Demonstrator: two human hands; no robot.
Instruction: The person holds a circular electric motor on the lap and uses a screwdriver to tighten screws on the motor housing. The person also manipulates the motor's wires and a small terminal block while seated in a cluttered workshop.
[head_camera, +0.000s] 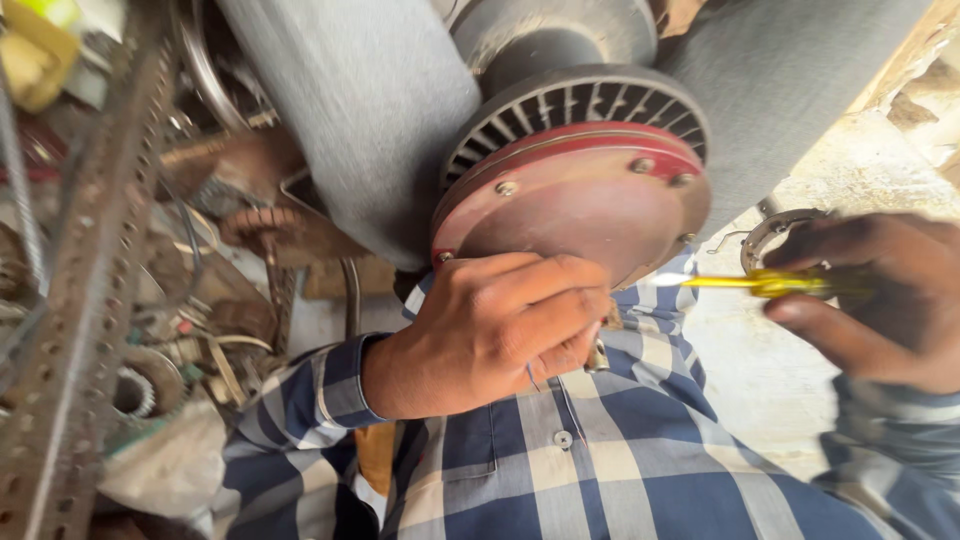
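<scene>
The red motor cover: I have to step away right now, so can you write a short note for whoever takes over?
Left hand: closed against the lower edge of the red motor cover, steadying it; what its fingers pinch is hidden.
Right hand: holds a yellow-handled screwdriver, tip pointing toward the cover's right edge, not on a screw.
The cover sits on a finned grey housing, held between the grey-clad knees.
Done: cannot tell; several rim screws are in place.
Left: judging by the aim, probably the screw near the lower right rim; check it first.
</scene>
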